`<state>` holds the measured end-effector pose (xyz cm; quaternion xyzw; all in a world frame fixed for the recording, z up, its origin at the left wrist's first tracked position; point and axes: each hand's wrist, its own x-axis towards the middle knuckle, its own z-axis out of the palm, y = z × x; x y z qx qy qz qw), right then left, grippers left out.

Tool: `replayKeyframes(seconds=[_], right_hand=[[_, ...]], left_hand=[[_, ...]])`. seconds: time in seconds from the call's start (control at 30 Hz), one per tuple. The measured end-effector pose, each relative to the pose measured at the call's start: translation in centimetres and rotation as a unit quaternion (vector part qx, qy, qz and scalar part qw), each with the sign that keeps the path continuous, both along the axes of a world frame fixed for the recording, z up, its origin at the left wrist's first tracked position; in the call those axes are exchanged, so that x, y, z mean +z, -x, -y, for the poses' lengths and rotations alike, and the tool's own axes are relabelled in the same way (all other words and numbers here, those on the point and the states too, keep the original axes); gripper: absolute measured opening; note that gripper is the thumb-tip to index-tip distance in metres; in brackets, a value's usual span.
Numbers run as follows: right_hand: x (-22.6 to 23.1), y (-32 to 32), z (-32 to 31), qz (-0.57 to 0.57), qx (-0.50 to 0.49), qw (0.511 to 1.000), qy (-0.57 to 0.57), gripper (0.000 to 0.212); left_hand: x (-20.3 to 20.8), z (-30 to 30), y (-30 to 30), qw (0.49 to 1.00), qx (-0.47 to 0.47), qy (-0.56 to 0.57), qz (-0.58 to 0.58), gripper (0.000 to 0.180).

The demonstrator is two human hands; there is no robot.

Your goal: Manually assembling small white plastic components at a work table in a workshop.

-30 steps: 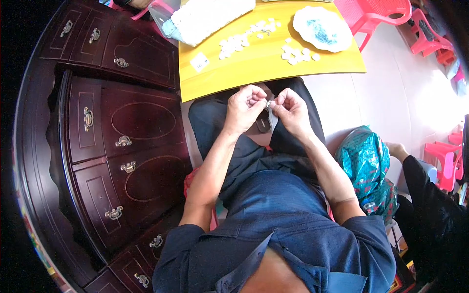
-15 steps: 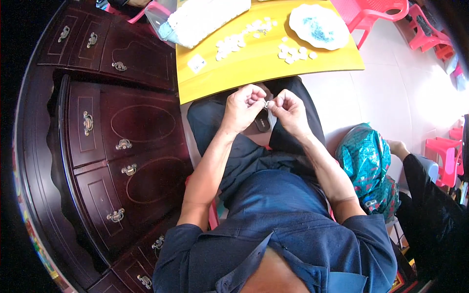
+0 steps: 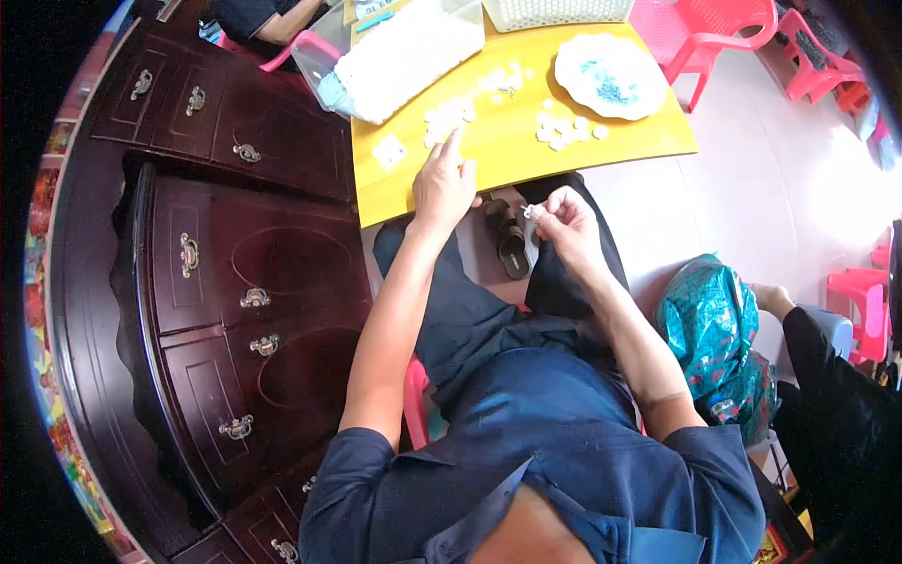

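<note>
My left hand reaches over the near edge of the yellow table, its index finger stretched out to a scatter of small white pieces. It holds nothing that I can see. Above my lap, my right hand pinches a small whitish piece between thumb and finger; its exact kind is too small to tell. Further right on the table lies another group of white pieces. Behind that group stands a white scalloped plate with small blue bits in it.
A clear bin heaped with white pieces stands at the table's far left, beside a white basket. Dark wooden drawers line my left. A green plastic bag sits at my right, near another person's leg. Pink chairs stand beyond.
My hands were together over my lap at the small piece. The left has let go and moved forward to the white pieces on the table; the right still holds the small piece.
</note>
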<state>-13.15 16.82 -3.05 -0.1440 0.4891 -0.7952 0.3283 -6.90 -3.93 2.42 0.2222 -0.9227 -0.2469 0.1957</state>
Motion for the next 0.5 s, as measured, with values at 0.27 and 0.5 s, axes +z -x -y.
replayKeyframes(seconds=[0.27, 0.5], right_hand=[[0.7, -0.2, -0.1, 0.009, -0.004, 1.000, 0.011, 0.023], [0.6, 0.1, -0.1, 0.018, -0.006, 1.000, -0.007, 0.024]], left_hand=[[-1.6, 2.5, 3.5, 0.986, -0.009, 0.162, 0.042, 0.045], [-0.7, -0.1, 2.2, 0.996, -0.052, 0.065, -0.019, 0.034]])
